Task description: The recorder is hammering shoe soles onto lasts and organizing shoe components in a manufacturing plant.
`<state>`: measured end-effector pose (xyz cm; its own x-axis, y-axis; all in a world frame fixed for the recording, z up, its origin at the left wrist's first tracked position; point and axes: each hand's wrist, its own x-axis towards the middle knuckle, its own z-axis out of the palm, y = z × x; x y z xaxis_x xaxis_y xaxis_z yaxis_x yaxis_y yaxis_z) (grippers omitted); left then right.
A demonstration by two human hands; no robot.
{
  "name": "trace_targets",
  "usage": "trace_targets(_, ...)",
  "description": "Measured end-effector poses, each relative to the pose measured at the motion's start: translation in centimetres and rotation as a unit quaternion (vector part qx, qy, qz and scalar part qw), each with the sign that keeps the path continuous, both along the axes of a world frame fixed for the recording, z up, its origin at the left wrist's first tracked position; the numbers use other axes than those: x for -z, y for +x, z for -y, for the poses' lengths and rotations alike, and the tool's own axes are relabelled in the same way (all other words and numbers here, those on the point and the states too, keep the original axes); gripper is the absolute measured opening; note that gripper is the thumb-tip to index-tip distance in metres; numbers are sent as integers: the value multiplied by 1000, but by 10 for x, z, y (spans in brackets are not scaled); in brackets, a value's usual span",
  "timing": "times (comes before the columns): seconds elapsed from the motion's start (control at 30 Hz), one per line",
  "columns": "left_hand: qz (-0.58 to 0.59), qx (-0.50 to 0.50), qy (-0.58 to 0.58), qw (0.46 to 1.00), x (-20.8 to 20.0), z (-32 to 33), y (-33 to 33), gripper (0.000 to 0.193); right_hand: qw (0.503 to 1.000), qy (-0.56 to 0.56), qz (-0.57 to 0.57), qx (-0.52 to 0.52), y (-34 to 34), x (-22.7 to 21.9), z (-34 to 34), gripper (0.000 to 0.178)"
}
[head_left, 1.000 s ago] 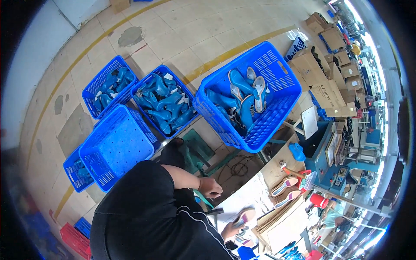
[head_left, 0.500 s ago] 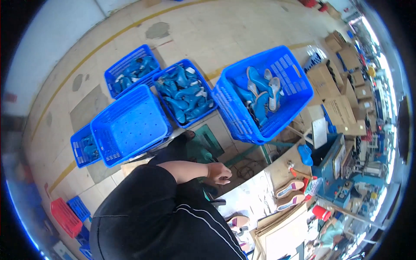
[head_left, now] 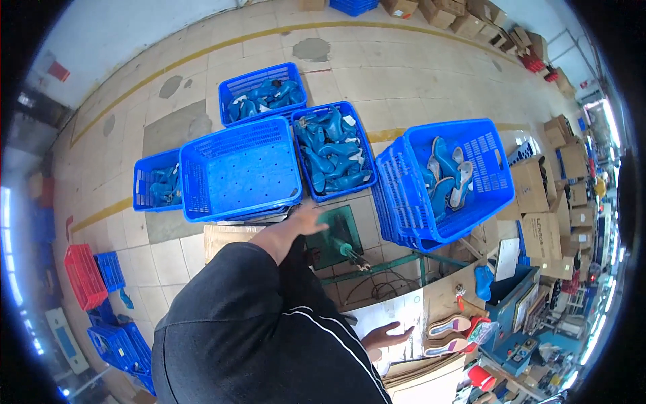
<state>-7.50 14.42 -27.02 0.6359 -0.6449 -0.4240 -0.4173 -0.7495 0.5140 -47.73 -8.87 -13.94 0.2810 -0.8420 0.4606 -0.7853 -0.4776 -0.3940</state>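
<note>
My left hand [head_left: 306, 219], smeared by motion, is stretched out with its fingers apart beside the near edge of a bare-bottomed blue plastic crate [head_left: 242, 168]. No object shows in it. My right hand [head_left: 389, 338] is open over the white-topped workbench [head_left: 397, 313], partly hidden by my dark sleeve, with its fingers spread. Close to it lie two tan shoe soles [head_left: 449, 326]. Blue shoe lasts [head_left: 334, 151] fill a crate just beyond my left hand. At the right, a taller stack of blue crates [head_left: 397, 195] holds several blue lasts with pale soles [head_left: 460, 183].
Two more blue crates with lasts stand at the far [head_left: 261, 94] and left [head_left: 158, 182] sides. A green mat [head_left: 336, 232] lies on the floor below the bench frame. Cardboard boxes [head_left: 542, 236] crowd the right, and a red crate [head_left: 85, 276] stands at left.
My left hand has moved toward the bare-bottomed crate, and its curled fingers have opened out. My right hand has come into view over the bench. The view has shifted, so the crates appear farther right.
</note>
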Motion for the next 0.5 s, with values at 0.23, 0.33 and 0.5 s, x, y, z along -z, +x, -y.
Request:
trace_targets(0.23, -155, -428, 238, 858, 22, -115, 71, 79, 896, 368, 158, -193, 118, -4, 22, 66)
trace_targets(0.33, -152, -646, 190, 723, 98, -208, 56, 90, 764, 586, 105, -248, 172, 4, 18, 79)
trace_targets(0.5, -199, -817, 57, 538, 182, -205, 28, 73, 703, 633, -227, -233, 214, 2, 7, 73)
